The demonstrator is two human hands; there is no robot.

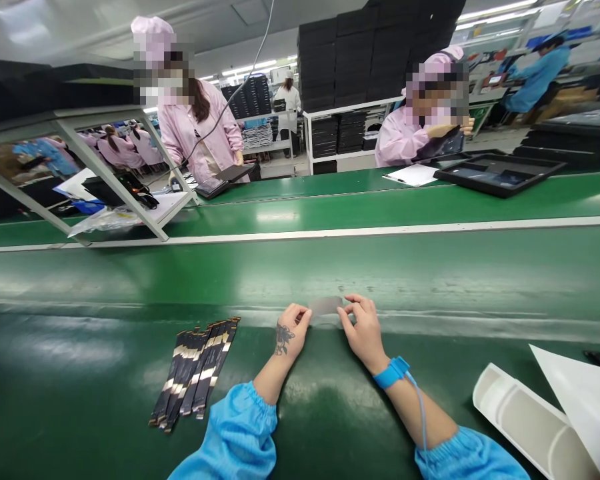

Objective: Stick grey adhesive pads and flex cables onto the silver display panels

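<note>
My left hand (291, 328) and my right hand (364, 328) pinch the two ends of a small grey translucent strip (325, 306) held just above the green table (105, 360). Both hands have curled fingers closed on it. A blue wrist strap (391, 372) with a cord sits on my right wrist. To the left of my left arm lies a fanned pile of several black flat cables with gold bands (196, 372).
A white tray (525, 420) and a white sheet (585, 400) lie at the lower right. Beyond the green conveyor belt (380, 267), two people in pink coats work with black trays (500, 173) and a paper (414, 175). A metal rack (105, 173) stands at the left.
</note>
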